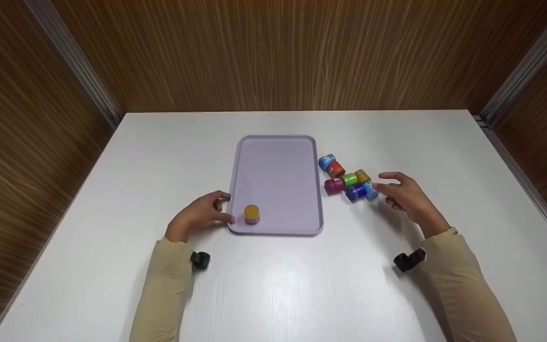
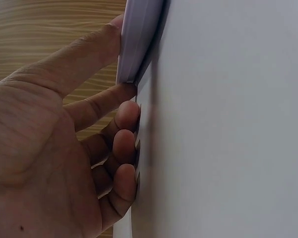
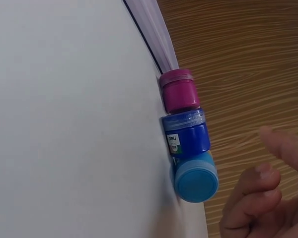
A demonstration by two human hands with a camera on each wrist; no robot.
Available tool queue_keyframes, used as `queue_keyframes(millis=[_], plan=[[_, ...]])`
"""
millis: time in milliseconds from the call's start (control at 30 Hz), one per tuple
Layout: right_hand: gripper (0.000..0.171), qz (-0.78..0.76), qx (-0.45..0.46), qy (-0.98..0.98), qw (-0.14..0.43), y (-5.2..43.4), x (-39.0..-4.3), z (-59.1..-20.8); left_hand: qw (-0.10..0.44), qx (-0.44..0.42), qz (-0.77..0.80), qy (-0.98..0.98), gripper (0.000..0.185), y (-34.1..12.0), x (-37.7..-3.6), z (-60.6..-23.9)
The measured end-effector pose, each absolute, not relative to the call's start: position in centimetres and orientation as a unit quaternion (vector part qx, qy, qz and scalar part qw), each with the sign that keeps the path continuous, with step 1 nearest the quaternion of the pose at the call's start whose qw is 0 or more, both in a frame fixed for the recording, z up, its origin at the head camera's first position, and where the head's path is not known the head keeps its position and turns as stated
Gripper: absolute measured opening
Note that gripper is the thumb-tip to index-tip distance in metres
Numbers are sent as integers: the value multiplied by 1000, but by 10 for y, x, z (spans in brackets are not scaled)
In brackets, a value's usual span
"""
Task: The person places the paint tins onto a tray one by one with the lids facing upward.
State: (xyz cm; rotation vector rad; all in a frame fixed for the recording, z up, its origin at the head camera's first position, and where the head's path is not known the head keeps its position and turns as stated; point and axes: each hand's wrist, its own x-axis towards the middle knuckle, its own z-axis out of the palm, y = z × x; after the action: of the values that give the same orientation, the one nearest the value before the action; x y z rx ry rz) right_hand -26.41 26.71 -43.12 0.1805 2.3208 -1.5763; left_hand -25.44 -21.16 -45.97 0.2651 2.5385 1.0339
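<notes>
My left hand [image 1: 202, 210] is at the left edge of a pale purple tray [image 1: 276, 166], its thumb and forefinger touching the rim. In the left wrist view the other fingers bend loosely against the white table. A small paint jar with a yellow-orange lid [image 1: 251, 213] stands upright in the tray's near left corner. Over the table on the right, my right hand [image 1: 406, 194] hovers with spread fingers beside a light blue jar [image 3: 196, 181]. Next to that jar lie a dark blue jar [image 3: 186, 134] and a magenta jar [image 3: 180, 91].
More jars lie in the cluster right of the tray: green [image 1: 349, 179], ochre [image 1: 362, 176], red [image 1: 335, 169] and another blue one [image 1: 327, 161]. A white table [image 1: 302, 285] bears everything. Wood-grain panels [image 1: 273, 57] rise behind it and at both sides.
</notes>
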Motion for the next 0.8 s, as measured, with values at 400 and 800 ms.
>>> queue_keyframes(millis=[400,800], plan=[[71,-533,83,823,179,268,-267,-448,200,90,377,900,72,-212,-256,-460],[69,-499,96,840,189,267,-270,-455,197,84,379,900,70,-212,-253,-460]])
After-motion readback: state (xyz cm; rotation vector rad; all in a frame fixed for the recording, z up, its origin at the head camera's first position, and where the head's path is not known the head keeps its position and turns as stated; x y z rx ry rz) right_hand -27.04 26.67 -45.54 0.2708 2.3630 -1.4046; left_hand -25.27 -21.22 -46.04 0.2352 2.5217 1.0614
